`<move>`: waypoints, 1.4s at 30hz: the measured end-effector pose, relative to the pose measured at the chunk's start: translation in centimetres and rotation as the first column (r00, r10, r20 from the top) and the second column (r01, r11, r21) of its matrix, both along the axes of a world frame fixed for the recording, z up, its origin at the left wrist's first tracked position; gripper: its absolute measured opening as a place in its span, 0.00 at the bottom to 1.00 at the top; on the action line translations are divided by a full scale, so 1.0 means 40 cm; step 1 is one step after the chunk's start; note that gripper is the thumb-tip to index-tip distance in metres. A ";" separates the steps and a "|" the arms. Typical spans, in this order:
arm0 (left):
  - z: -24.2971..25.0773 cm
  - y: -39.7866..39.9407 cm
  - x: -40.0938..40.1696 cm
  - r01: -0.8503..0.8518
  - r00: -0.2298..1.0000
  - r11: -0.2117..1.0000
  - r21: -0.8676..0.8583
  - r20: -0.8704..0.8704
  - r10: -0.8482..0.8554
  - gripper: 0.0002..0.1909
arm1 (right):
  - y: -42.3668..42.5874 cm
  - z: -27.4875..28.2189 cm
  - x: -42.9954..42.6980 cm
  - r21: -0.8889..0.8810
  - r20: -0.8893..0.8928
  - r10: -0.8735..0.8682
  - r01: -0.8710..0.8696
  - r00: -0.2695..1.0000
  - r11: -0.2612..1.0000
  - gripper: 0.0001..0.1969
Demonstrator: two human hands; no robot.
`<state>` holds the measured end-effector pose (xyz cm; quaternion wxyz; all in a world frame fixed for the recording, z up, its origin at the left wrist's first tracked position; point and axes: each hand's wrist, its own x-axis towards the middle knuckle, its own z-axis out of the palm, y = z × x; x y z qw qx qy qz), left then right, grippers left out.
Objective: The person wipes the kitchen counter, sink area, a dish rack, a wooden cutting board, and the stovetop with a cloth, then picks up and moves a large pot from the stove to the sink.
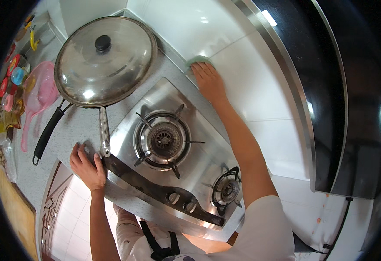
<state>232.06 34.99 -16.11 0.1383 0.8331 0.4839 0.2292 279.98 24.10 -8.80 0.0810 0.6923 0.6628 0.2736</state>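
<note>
My right hand (209,78) presses a green cloth (198,59) against the white tiled wall (239,78), low down by the back edge of the counter. Fingers spread, my left hand (87,168) rests on the front edge of the speckled grey counter (79,125) beside the stove and holds nothing. Between my arms lies the stainless steel gas stove (203,163), with a large burner (164,139), a small burner (230,190) and two knobs at its front. No pot stands on either burner.
Left of the stove, a pan with a metal lid (112,71) sits on the counter, handles pointing frontward. Farther left are a pink plastic strainer (40,88), several jars and a wooden cutting board (17,218). A black range hood (311,98) hangs over the right side.
</note>
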 end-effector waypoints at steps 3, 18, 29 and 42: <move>0.010 -0.006 -0.005 -0.018 1.000 1.000 -0.023 -0.019 0.017 0.29 | -0.002 0.010 -0.003 -0.032 -0.001 0.000 0.000 1.000 0.999 0.20; 0.002 0.003 -0.006 0.013 1.000 1.000 0.006 -0.012 -0.013 0.28 | 0.164 -0.111 -0.014 0.186 -0.206 0.111 -0.073 0.972 0.980 0.14; -0.101 0.005 -0.038 0.050 0.998 0.995 0.087 0.021 -0.052 0.29 | -0.469 0.005 -0.052 -0.236 -0.132 -0.210 0.175 0.969 0.956 0.13; -0.127 0.037 -0.072 0.064 0.998 0.991 0.114 0.003 -0.065 0.27 | -0.267 0.148 -0.049 0.032 0.101 -0.370 0.368 0.924 0.929 0.18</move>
